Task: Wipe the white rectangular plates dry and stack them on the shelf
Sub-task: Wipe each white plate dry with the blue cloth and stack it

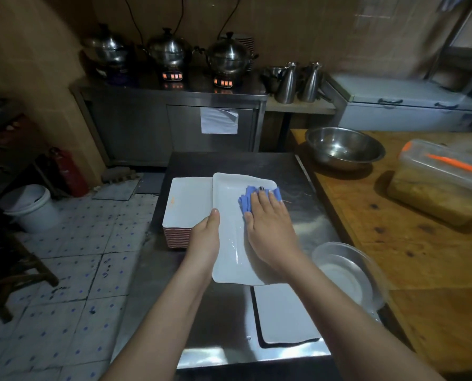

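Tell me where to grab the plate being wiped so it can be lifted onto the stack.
Take the plate by its long left rim, coming from the left, where the left hand already pinches it. That edge is raised and bare; the right hand and blue cloth cover the right side.

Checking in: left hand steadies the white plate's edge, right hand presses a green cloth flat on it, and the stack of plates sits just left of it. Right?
Not quite: the cloth is blue, not green, as the head view shows. The rest holds: left hand steadies the white plate by its edge, right hand presses the cloth flat, stack of plates just left.
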A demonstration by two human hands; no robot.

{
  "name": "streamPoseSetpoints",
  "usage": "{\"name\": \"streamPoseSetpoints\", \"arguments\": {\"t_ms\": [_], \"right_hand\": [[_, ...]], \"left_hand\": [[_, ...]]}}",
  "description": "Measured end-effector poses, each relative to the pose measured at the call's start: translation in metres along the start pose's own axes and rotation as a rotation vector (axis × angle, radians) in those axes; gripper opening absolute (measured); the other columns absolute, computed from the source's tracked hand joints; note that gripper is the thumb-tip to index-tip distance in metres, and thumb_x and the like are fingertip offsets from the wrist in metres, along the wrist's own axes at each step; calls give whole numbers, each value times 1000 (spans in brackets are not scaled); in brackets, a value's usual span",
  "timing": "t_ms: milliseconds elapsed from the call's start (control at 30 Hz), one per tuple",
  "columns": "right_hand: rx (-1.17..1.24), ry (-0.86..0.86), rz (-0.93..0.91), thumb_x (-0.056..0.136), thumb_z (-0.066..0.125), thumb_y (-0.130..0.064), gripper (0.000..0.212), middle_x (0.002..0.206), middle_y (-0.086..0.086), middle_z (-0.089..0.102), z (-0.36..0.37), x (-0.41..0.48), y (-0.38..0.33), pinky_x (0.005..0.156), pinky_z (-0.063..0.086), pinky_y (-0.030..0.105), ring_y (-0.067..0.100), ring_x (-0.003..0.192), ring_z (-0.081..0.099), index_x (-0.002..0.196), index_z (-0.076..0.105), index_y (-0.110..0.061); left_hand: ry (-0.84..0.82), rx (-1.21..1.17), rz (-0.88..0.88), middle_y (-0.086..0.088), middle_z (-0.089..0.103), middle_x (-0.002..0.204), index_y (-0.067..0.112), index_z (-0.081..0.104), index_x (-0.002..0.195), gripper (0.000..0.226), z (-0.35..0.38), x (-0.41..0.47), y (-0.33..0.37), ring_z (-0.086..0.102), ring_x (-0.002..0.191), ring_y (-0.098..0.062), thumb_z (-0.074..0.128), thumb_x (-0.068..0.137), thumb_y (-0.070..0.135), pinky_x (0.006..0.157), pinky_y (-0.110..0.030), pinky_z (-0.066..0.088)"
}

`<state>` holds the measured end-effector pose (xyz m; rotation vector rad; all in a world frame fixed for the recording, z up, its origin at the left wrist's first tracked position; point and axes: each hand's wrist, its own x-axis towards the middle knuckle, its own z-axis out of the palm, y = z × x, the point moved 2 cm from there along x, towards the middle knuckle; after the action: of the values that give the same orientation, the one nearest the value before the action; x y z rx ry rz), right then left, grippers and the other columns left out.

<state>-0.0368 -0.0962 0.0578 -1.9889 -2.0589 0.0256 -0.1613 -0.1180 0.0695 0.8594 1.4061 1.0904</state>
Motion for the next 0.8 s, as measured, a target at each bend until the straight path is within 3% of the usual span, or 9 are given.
{"name": "streamPoseSetpoints", "arguments": {"t_ms": [100,200,333,400,533,600,667,733,800], "right_hand": [[110,-64,-26,102,19,-29,53,160,5,4,4,-15,-15,116,-5,32,19,146,-1,151,9,-11],[206,-133,-105,102,25,-24,52,159,7,3,4,-29,-36,118,0,36,21,146,-2,150,12,-9],[344,-209,-223,103,27,-24,50,160,2,6,-2,-46,-51,118,3,28,15,147,-2,151,18,-14],[398,-202,-276,103,28,-24,46,158,-1,15,-7,-55,-53,113,-1,16,11,146,4,148,29,-15],[403,-112,-323,102,35,-26,39,153,-1,31,-11,-73,-46,102,-2,2,11,142,18,137,48,-13],[320,-69,-322,102,35,-26,39,151,0,36,-12,-74,-38,100,-3,0,11,140,23,135,51,-12],[236,-55,-309,101,33,-24,39,147,6,40,-11,-68,-29,106,4,8,17,137,30,131,52,-9],[82,-29,-274,100,28,-24,40,141,10,43,-7,-58,-17,108,15,25,24,132,35,130,49,-8],[-92,-31,-203,100,23,-28,42,145,6,34,-3,-45,-6,111,21,33,24,135,28,137,36,-12]], "left_hand": [[-2,2,11,10,65,86,20,62,99,31,-1,5,1,62,79,-9,36,99,37,61,-22,47],[17,-12,-15,0,63,105,15,59,116,37,-2,8,5,61,94,-20,36,99,38,77,-26,45],[68,-3,-66,4,58,80,18,56,92,31,-7,15,8,55,68,-9,37,98,41,59,-23,42],[78,-34,-69,4,62,79,15,59,90,35,-13,19,9,59,68,-10,38,98,41,55,-22,44],[98,-26,-61,-8,66,112,10,59,119,45,-21,20,12,64,99,-27,36,98,43,90,-38,51],[103,-14,-63,-9,65,116,11,58,121,46,-22,20,11,62,103,-30,36,98,43,96,-44,49],[95,-16,-67,-9,65,116,12,58,121,45,-23,17,10,63,102,-30,35,98,43,94,-44,49],[86,-29,-63,-9,65,115,12,58,119,43,-23,13,10,63,100,-30,35,99,42,88,-38,51],[57,-45,-53,-8,65,113,14,58,118,40,-20,9,9,63,97,-28,34,99,40,81,-34,52]]}}
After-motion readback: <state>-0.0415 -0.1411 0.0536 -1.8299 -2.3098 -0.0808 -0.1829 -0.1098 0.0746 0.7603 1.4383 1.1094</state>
